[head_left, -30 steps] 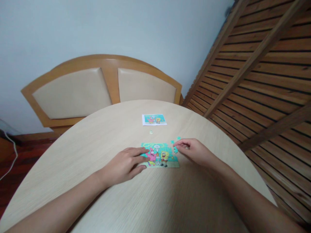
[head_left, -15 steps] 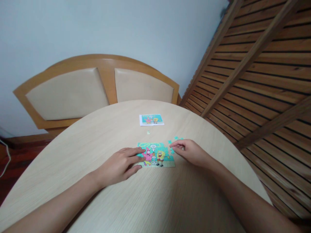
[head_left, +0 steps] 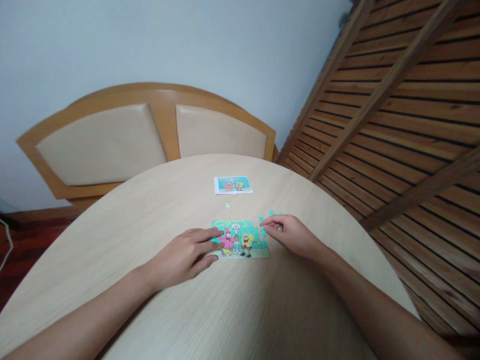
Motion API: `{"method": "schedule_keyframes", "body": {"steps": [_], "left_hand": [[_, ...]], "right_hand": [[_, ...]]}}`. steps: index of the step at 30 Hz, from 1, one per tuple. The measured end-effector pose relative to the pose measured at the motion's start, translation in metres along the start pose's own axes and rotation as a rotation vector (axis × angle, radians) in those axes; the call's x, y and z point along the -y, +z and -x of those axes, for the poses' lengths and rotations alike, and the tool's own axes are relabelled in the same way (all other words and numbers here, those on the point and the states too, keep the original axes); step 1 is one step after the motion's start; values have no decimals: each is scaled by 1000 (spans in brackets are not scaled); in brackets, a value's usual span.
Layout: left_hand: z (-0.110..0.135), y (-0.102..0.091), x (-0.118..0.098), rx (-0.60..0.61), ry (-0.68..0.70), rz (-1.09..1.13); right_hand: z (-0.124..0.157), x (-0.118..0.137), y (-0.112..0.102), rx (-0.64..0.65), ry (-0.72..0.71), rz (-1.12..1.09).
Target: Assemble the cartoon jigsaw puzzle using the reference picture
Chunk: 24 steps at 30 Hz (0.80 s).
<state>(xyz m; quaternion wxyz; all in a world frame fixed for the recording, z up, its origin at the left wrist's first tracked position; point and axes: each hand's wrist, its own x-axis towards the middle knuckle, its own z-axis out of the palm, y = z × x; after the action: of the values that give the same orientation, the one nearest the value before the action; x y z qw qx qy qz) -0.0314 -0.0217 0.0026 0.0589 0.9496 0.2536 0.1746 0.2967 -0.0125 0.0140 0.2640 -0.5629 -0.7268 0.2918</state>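
A cartoon jigsaw puzzle [head_left: 245, 240], mostly joined, lies flat on the round table, with a gap of bare wood at its upper right. My left hand [head_left: 187, 254] rests palm down with fingers spread, its fingertips on the puzzle's left side. Beside the upper right corner, my right hand [head_left: 290, 233] is closed in a pinch on a small teal puzzle piece, largely covered by the fingertips. Loose teal pieces [head_left: 272, 213] lie just beyond that hand, partly hidden by it. Above the puzzle sits one pale green piece [head_left: 228, 204] on its own.
A picture card [head_left: 234, 185] showing the same cartoon scene lies farther back on the table [head_left: 180, 195]. Behind the table's far edge stands a padded wooden headboard [head_left: 161, 95] against the wall. Slatted wood [head_left: 393, 115] rises on the right.
My right hand has shifted very slightly left toward the puzzle's upper right corner, still pinching. My left hand stays in place on the puzzle, and the view has moved a little.
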Motion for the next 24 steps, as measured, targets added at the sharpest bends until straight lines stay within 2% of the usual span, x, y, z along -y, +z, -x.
{"method": "schedule_keyframes", "body": {"steps": [7, 15, 21, 24], "left_hand": [[0, -1, 0, -7, 2, 7], [-1, -3, -1, 8, -8, 14], [-1, -2, -1, 3, -7, 23], [-1, -2, -1, 5, -6, 20]], "right_hand": [[0, 3, 2, -11, 4, 9], [-2, 1, 9, -93, 17, -3], [-2, 5, 12, -132, 40, 82], [-2, 5, 10, -127, 0, 116]]}}
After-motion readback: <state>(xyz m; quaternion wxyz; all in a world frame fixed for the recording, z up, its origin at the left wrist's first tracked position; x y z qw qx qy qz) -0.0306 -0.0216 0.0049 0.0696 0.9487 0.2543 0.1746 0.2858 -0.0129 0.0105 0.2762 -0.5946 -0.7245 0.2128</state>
